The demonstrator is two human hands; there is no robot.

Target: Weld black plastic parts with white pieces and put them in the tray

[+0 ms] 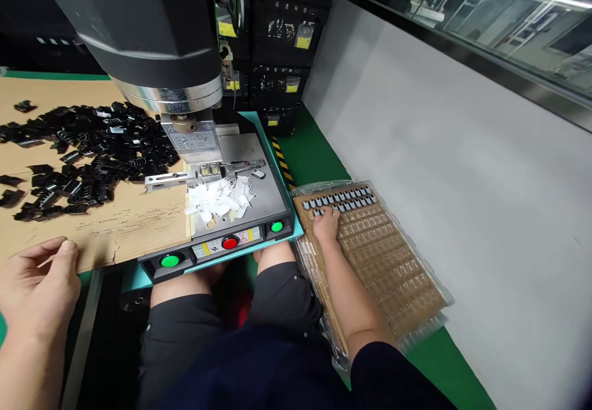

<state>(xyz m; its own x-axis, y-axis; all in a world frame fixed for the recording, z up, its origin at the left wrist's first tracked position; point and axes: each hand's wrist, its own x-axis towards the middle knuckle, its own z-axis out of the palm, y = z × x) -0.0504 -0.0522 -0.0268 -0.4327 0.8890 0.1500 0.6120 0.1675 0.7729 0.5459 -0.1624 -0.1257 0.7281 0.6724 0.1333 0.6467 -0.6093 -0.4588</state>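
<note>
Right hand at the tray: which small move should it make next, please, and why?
I would probably loosen the right hand's fingers, then lift straight up from the tray. The fingertips are down at the second row, with small grey parts close on both sides; whether they hold one is hidden.

Glossy black plastic parts (92, 151) on matt brown cardboard (139, 222).

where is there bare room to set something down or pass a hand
The widest bare patch is on the cardboard, between the black parts and the front edge. A smaller one lies on the metal plate, right of the white pieces. It's crowded in the black heap, under the white pieces' press and around the right hand.
</note>
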